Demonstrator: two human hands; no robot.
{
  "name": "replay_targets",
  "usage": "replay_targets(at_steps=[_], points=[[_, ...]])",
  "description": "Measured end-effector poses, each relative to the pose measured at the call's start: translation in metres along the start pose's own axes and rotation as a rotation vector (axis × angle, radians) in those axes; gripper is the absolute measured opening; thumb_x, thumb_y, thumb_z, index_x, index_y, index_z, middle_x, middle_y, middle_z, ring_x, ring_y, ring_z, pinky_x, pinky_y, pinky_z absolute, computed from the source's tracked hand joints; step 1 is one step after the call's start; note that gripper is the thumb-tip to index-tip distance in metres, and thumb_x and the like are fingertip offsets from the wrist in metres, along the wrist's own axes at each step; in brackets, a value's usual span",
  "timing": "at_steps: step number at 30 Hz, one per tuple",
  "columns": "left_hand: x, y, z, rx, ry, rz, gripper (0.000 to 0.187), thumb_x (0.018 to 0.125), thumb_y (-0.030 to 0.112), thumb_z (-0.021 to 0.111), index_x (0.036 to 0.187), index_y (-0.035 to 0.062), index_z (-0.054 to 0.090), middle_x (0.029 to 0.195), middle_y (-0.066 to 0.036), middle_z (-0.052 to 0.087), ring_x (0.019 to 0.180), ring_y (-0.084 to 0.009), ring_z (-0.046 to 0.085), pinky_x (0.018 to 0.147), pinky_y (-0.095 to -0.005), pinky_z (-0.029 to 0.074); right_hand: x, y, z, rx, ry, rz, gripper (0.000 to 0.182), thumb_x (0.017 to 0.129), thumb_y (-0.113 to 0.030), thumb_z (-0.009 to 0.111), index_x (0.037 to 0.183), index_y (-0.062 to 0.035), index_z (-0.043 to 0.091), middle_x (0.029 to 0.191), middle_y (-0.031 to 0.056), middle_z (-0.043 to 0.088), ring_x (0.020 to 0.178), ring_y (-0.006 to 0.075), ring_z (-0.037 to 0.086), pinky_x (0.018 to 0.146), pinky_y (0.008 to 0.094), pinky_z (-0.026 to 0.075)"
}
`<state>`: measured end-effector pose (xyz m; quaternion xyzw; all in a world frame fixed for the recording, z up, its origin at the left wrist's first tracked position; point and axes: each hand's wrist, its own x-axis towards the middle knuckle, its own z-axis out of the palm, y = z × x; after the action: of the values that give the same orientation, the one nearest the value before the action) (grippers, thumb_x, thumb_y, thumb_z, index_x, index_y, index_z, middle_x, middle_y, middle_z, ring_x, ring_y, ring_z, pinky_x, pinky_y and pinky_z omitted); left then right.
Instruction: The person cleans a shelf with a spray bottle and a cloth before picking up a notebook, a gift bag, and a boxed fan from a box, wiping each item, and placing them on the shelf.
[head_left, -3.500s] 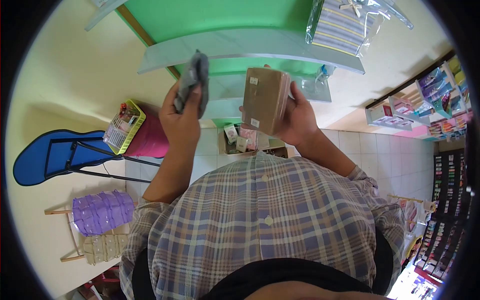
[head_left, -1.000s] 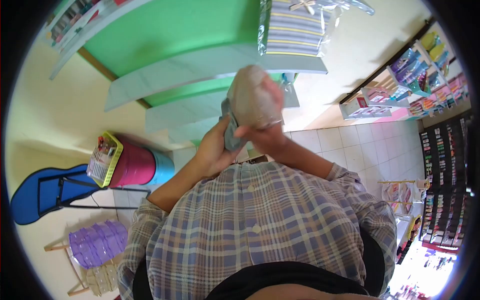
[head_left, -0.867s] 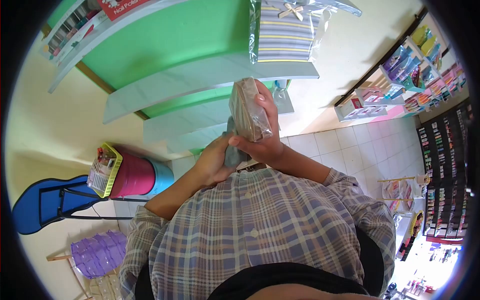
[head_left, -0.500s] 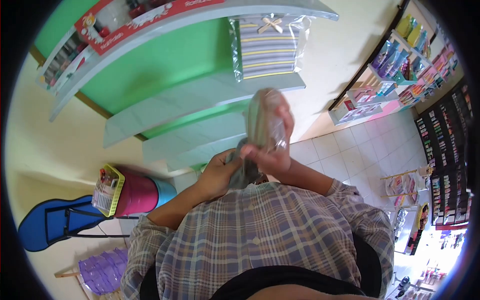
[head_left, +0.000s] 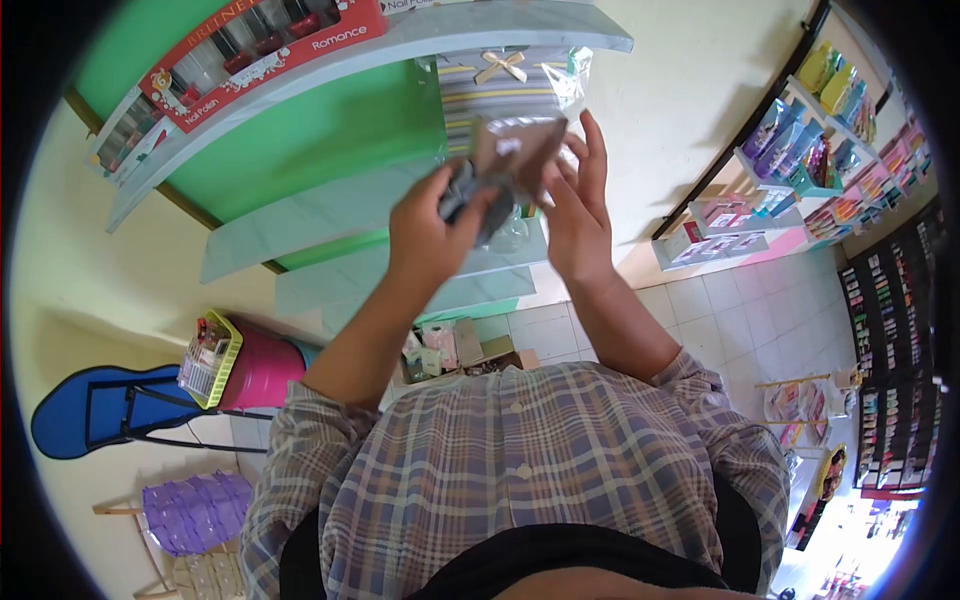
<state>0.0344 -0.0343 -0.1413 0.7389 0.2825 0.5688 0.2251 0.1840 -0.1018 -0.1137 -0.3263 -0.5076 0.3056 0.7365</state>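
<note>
Both hands have gone up from chest height toward the shelves, and the box (head_left: 518,150) has turned from edge-on to showing a flat brown face with a small white label.

Head view: the left hand (head_left: 432,235) is closed on a grey cloth (head_left: 472,198), its fingers bunched round the fabric and pressed against the lower left side of the box. The right hand (head_left: 572,215) has its fingers spread open along the right edge of the box, steadying it more than clamping it. The box sits between the two hands, raised in front of a striped gift bag (head_left: 500,85) in clear wrap on the upper shelf (head_left: 300,215). Above, a red nail polish display (head_left: 260,45) stands on the top shelf. Judging by the lift and the cloth on the box, wiping goes on close to the shelf
</note>
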Motion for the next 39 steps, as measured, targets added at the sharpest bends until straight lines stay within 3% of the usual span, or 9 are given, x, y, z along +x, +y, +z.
replay_targets(at_steps=[2, 6, 11, 14, 18, 20, 30, 32, 39], points=[[0.015, -0.013, 0.000, -0.014, 0.036, -0.076, 0.044, 0.079, 0.026, 0.078, 0.112, 0.0001, 0.063, 0.098, -0.018, 0.067, 0.087, -0.0320, 0.067, 0.076, -0.0354, 0.053, 0.015, 0.001, -0.011, -0.171, -0.063, -0.013, 0.074, 0.090, 0.004, 0.054, 0.153, -0.0113, 0.017, 0.134, 0.0104, 0.040, 0.116, 0.0181, 0.047, 0.094, 0.0282, 0.042], [0.032, -0.026, -0.003, 0.147, -0.005, -0.138, 0.044, 0.081, 0.030, 0.075, 0.109, -0.0011, 0.064, 0.096, -0.020, 0.067, 0.086, -0.0338, 0.067, 0.077, -0.0366, 0.052, 0.023, 0.015, -0.008, -0.206, -0.092, -0.027, 0.068, 0.089, 0.000, 0.060, 0.149, -0.0110, 0.028, 0.130, 0.0102, 0.043, 0.113, 0.0219, 0.049, 0.090, 0.0314, 0.047], [0.035, -0.021, 0.032, 0.213, -0.053, -0.159, 0.043, 0.081, 0.030, 0.075, 0.108, -0.0007, 0.063, 0.096, -0.020, 0.068, 0.085, -0.0355, 0.066, 0.076, -0.0384, 0.052, 0.033, 0.020, -0.042, -0.490, -0.030, -0.120, 0.065, 0.085, 0.006, 0.063, 0.144, -0.0023, 0.037, 0.132, 0.0137, 0.051, 0.113, 0.0251, 0.057, 0.090, 0.0320, 0.051], [0.020, -0.043, 0.001, 0.227, 0.053, -0.062, 0.043, 0.080, 0.030, 0.075, 0.109, 0.0001, 0.062, 0.093, -0.018, 0.068, 0.084, -0.0363, 0.065, 0.075, -0.0402, 0.052, 0.038, 0.049, -0.027, -0.546, -0.087, -0.095, 0.063, 0.081, 0.009, 0.066, 0.140, 0.0011, 0.044, 0.129, 0.0138, 0.056, 0.115, 0.0239, 0.058, 0.091, 0.0318, 0.052], [0.018, -0.034, -0.003, 0.336, -0.022, -0.069, 0.043, 0.080, 0.029, 0.074, 0.111, 0.0020, 0.062, 0.092, -0.017, 0.067, 0.084, -0.0353, 0.065, 0.074, -0.0411, 0.052, 0.038, 0.039, -0.027, -0.673, -0.061, -0.029, 0.054, 0.080, 0.004, 0.071, 0.131, 0.0046, 0.052, 0.119, 0.0152, 0.064, 0.107, 0.0193, 0.064, 0.086, 0.0290, 0.055], [0.014, -0.030, -0.002, 0.393, -0.051, -0.033, 0.041, 0.081, 0.029, 0.073, 0.111, 0.0026, 0.062, 0.092, -0.016, 0.067, 0.084, -0.0345, 0.065, 0.073, -0.0413, 0.052, 0.037, 0.041, -0.030, -0.794, -0.011, -0.055, 0.046, 0.077, 0.001, 0.073, 0.122, 0.0031, 0.061, 0.103, 0.0167, 0.070, 0.092, 0.0206, 0.070, 0.080, 0.0302, 0.059], [0.015, -0.017, 0.007, 0.412, -0.159, -0.039, 0.038, 0.084, 0.027, 0.070, 0.113, 0.0029, 0.063, 0.094, -0.017, 0.068, 0.086, -0.0339, 0.066, 0.074, -0.0409, 0.052, 0.038, 0.035, -0.044, -0.839, -0.008, -0.150, 0.045, 0.077, -0.004, 0.076, 0.119, 0.0040, 0.063, 0.097, 0.0170, 0.071, 0.085, 0.0206, 0.072, 0.074, 0.0287, 0.059], [0.017, -0.018, 0.008, 0.398, -0.143, -0.025, 0.035, 0.084, 0.027, 0.069, 0.110, 0.0037, 0.063, 0.092, -0.015, 0.067, 0.084, -0.0332, 0.065, 0.072, -0.0421, 0.051, 0.037, 0.030, -0.043, -0.831, -0.048, -0.052, 0.046, 0.081, -0.002, 0.074, 0.122, 0.0079, 0.058, 0.110, 0.0160, 0.068, 0.095, 0.0203, 0.069, 0.080, 0.0289, 0.058], [0.021, -0.013, 0.013, 0.382, -0.121, -0.066, 0.039, 0.083, 0.029, 0.070, 0.112, 0.0039, 0.064, 0.097, -0.017, 0.068, 0.087, -0.0339, 0.066, 0.077, -0.0408, 0.052, 0.040, 0.030, -0.051, -0.793, -0.063, -0.030, 0.045, 0.080, -0.002, 0.075, 0.121, 0.0078, 0.058, 0.109, 0.0157, 0.068, 0.095, 0.0192, 0.069, 0.080, 0.0286, 0.058]])
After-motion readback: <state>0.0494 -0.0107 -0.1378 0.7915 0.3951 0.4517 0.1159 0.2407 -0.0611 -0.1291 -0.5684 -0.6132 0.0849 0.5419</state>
